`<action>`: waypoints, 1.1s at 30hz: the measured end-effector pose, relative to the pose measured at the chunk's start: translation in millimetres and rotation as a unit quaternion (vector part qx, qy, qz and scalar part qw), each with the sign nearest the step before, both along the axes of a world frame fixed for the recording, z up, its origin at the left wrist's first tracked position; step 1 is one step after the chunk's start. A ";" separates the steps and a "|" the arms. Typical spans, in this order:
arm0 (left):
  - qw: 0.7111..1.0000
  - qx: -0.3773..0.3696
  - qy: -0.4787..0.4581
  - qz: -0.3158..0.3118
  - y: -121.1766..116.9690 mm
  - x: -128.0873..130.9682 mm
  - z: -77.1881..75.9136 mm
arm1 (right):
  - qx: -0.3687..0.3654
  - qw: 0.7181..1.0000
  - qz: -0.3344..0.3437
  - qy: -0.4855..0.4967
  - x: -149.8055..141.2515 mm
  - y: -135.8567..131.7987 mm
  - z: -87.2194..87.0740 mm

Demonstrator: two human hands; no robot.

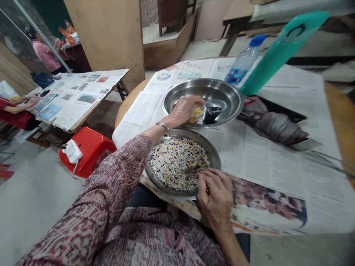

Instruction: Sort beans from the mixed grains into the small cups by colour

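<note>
pinching seeds (179,164), two hands (215,195), two plates (213,155)

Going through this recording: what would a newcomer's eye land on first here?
A steel plate heaped with mixed pale and dark grains sits at centre, with the right hand at its near rim. Just above it, the left hand reaches into a wide steel basin on spread newspaper. A bright red plastic stool stands on the floor to the left.

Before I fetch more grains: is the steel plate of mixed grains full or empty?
Full: white, dark and yellow grains cover the floor of the steel plate, leaving only its sloping rim bare.
</note>
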State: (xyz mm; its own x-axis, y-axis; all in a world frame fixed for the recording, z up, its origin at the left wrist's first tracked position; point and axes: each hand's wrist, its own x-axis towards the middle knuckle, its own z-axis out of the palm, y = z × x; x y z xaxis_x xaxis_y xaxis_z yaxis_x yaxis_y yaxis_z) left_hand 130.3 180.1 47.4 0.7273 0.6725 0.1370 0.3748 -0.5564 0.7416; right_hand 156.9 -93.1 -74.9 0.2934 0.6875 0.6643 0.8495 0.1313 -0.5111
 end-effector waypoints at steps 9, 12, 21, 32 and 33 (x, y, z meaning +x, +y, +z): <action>0.999 0.043 0.011 -0.030 -75.9 -103.3 -21.6 | 0.007 1.000 0.004 -0.004 1.4 -0.8 0.8; 0.992 0.029 0.085 -0.086 -106.3 -142.7 -35.7 | 0.012 1.000 0.006 0.000 0.9 -1.5 2.7; 0.982 -0.004 0.101 -0.160 -145.8 -147.6 -47.5 | 0.020 0.999 -0.046 -0.009 -1.0 -3.3 5.6; 0.958 0.118 0.145 -0.217 -129.8 -67.5 -59.7 | 0.013 0.999 -0.052 -0.002 -2.4 -2.7 5.3; 0.959 0.113 0.140 -0.219 -129.9 -66.8 -58.7 | 0.015 0.998 -0.053 0.000 -2.7 -2.6 5.6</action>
